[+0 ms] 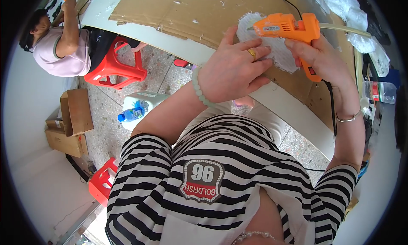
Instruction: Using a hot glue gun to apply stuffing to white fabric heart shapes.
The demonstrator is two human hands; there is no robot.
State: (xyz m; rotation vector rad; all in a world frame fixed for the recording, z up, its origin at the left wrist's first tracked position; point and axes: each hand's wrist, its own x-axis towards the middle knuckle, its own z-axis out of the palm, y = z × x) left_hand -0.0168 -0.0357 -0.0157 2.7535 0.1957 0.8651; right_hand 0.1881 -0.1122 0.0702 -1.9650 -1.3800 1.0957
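My right hand is wrapped round the handle of an orange hot glue gun. A long pale glue stick runs out of the gun's back. The nozzle points left, over the upper part of a white insole-shaped fabric pad with frayed edges. My left hand lies across the pad with its fingers spread and flat, partly covering it. The nozzle tip is just above the left fingers; whether it touches the pad I cannot tell.
Brown cardboard covers the white table. Clear plastic wrapping and a plastic bottle are at the right. A co-worker sits on a red stool at far left. A blue-capped bottle lies on a white stool.
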